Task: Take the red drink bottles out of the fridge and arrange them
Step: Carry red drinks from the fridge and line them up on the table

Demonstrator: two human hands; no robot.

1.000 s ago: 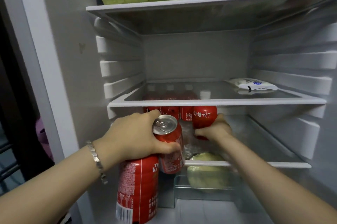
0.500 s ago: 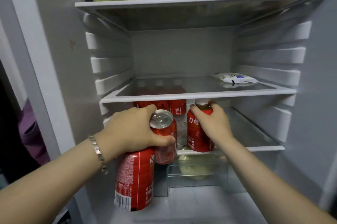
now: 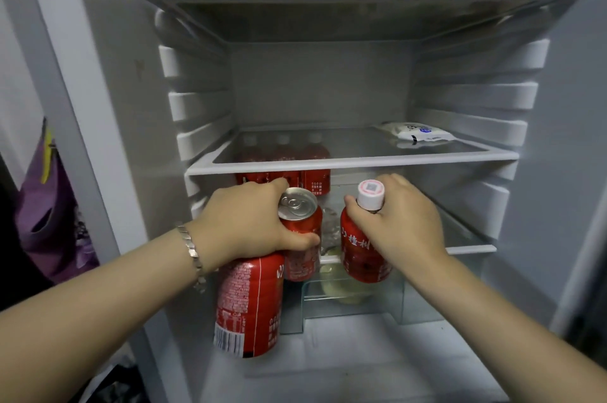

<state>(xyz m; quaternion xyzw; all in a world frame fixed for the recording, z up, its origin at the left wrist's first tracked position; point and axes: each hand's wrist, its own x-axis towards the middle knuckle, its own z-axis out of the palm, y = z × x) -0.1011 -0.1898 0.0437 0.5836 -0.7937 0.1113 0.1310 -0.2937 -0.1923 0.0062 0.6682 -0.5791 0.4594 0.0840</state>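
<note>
White-capped red bottle (image 3: pixel 363 255): upright, held in front of the lower shelf's (image 3: pixel 473 250) front edge.
Right grip (image 3: pixel 397 218): my fingers curled round that bottle's neck, just under the cap.
Red can (image 3: pixel 300 222): just left of it, not touching.
Left grip (image 3: pixel 249 222): wrapped round the can, thumb across its front.
Big red bottle (image 3: pixel 249 304): hangs below my left wrist; I cannot tell how it is held.
Back row (image 3: pixel 315 177): three red bottles standing on the lower shelf, under the glass shelf (image 3: pixel 351 163).
White packet (image 3: pixel 417 133): lying on the glass shelf, at the right.

White-capped bottle (image 3: pixel 361 255) now forward of shelf (image 3: pixel 469 250)
</note>
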